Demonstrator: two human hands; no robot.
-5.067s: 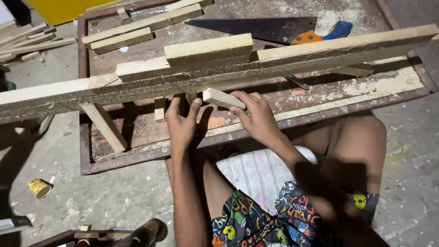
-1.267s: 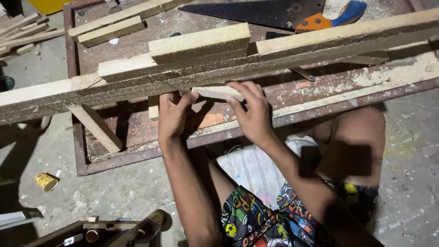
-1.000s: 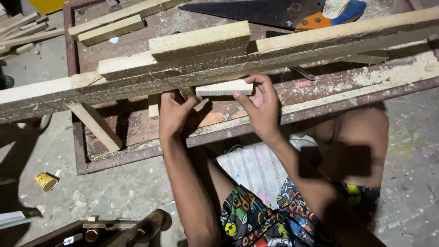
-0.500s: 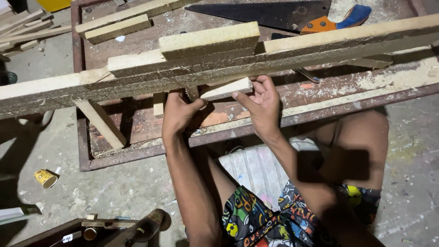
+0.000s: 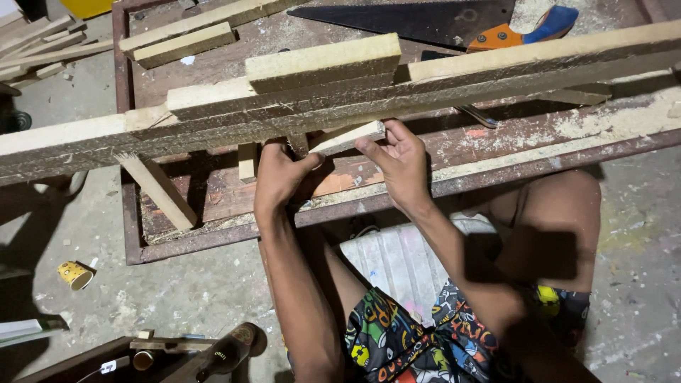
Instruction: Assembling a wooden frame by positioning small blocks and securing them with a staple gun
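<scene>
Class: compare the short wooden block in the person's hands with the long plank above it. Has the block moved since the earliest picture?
Yes. The short wooden block has moved up, and its right end now touches the underside of the long plank, held by both the left hand and right hand.

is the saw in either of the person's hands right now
No, the handsaw lies on the far side of the bench, while both the left hand and right hand grip a small wood block.

Left hand (image 5: 278,176) and right hand (image 5: 399,164) pinch short pale wooden block (image 5: 347,137) beneath long rough wooden beam (image 5: 333,106).
</scene>
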